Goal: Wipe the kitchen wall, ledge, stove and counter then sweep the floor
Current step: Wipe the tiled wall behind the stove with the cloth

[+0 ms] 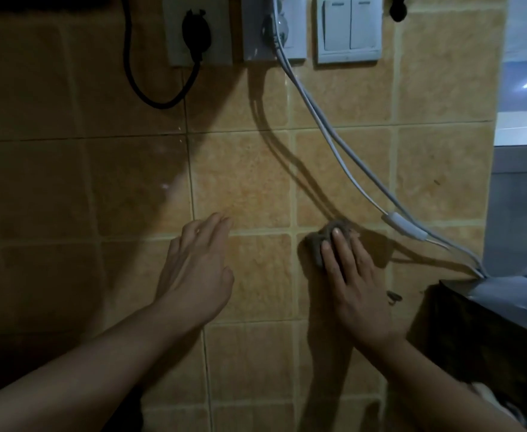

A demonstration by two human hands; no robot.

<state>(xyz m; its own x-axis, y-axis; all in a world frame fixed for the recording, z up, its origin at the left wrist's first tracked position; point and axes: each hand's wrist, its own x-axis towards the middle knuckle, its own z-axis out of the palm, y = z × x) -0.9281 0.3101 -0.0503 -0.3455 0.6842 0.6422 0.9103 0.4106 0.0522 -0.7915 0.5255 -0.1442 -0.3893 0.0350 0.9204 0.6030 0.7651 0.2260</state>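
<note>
The tan tiled kitchen wall (249, 176) fills the view. My right hand (354, 282) lies flat with straight fingers and presses a small brownish-grey cloth (321, 241) against a tile just right of centre. The cloth bunches out past the fingertips to the left and top. My left hand (198, 272) is open, its fingers straight and together, with the fingertips touching or nearly touching the wall to the left of the cloth. It holds nothing.
Grey cables (343, 157) run from a socket (274, 26) down across the wall to a dark appliance (486, 319) at the right edge. A black plug and cord (193, 35) hang at top left, beside a double light switch (349, 26).
</note>
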